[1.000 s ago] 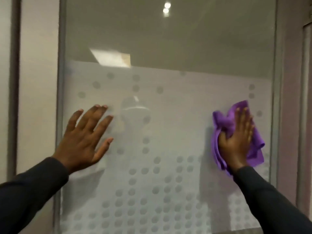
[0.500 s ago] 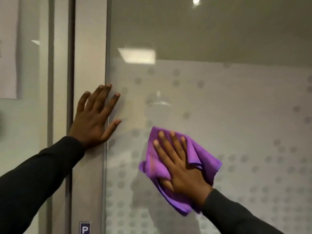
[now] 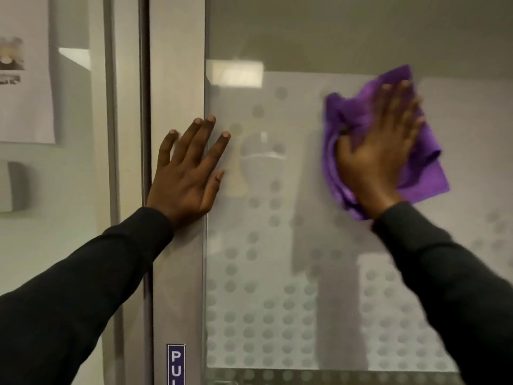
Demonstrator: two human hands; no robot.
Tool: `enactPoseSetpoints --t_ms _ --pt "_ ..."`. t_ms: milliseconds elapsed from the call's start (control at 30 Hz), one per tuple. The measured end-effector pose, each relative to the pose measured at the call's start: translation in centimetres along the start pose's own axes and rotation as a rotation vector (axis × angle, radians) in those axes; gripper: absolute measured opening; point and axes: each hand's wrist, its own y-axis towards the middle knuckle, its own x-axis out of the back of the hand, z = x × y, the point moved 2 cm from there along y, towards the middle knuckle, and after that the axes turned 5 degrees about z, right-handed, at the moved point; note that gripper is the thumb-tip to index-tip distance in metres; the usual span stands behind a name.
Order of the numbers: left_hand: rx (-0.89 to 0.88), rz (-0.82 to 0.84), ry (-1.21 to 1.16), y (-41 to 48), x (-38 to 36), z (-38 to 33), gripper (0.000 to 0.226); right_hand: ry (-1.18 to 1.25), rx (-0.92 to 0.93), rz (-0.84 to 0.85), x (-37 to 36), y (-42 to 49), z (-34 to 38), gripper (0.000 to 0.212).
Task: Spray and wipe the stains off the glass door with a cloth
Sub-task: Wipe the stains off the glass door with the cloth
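The glass door (image 3: 277, 245) fills the middle and right, frosted with rows of clear dots. A crumpled purple cloth (image 3: 422, 165) lies flat against the glass at the upper right. My right hand (image 3: 380, 151) presses on the cloth with straight, spread fingers. My left hand (image 3: 188, 173) rests flat with spread fingers on the door's grey metal frame (image 3: 177, 79), its fingertips reaching over onto the glass edge. No spray bottle is in view.
A dark gap (image 3: 144, 79) separates the door frame from a glass side panel (image 3: 69, 204) on the left. A paper notice (image 3: 25, 70) hangs there. A blue "PULL" label (image 3: 175, 362) sits low on the frame.
My right hand has swept the cloth up and to the right across the glass. My left hand has stayed flat at the door frame's edge. The view shifted slightly.
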Motion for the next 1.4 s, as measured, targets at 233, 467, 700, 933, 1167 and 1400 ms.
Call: enactPoseSetpoints --t_ms 233,467,700,933,1167,1400 --pt "-0.015 -0.017 -0.004 -0.1 0.0 0.2 0.063 0.181 0.901 0.533 -6.0 -22.0 6.8 0.074" --pt "-0.016 0.004 -0.030 -0.2 0.1 0.2 0.063 -0.116 1.542 0.642 -3.7 -22.0 -2.2 0.051" --pt "-0.019 0.001 -0.026 -0.1 0.1 0.1 0.063 -0.119 0.594 0.237 2.5 1.2 -6.6 0.082" --pt "-0.013 0.009 -0.028 -0.1 0.2 0.0 0.063 0.113 0.454 0.316 -4.3 -18.1 4.8 0.087" --pt "-0.015 0.035 -0.032 -0.1 0.3 0.1 0.063 0.222 1.155 0.824 -7.3 -33.7 4.6 0.067" --pt "-0.020 0.037 -0.037 -0.1 0.2 0.1 0.063 0.086 0.863 0.424 -2.2 -12.7 -1.1 0.072"
